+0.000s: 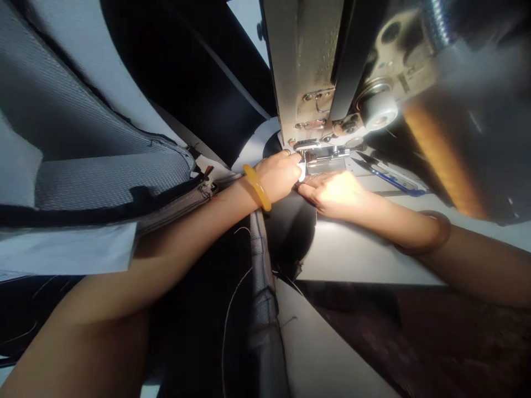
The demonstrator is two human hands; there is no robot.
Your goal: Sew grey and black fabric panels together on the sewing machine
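Under the head of a sewing machine [309, 66], my two hands meet close to the metal presser foot [309, 145]. My left hand [279, 172], with a yellow bangle [257, 188] at its wrist, is closed with curled fingers on black fabric [290, 226] with a pale edge. My right hand [334, 192] is closed too, its fingertips pinching the same fabric from the near right side. The fingertips and the exact spot they grip are partly hidden. Below my left wrist hangs a grey mesh strip [260, 265] with stitched edges.
Blue-handled thread snips [394, 179] lie on the white machine bed [365, 254], right of the needle area. A large grey mesh piece with dark binding [103, 171] rises at the left, over my forearm. Loose threads [227, 320] dangle in front. A bright lamp lights the right hand.
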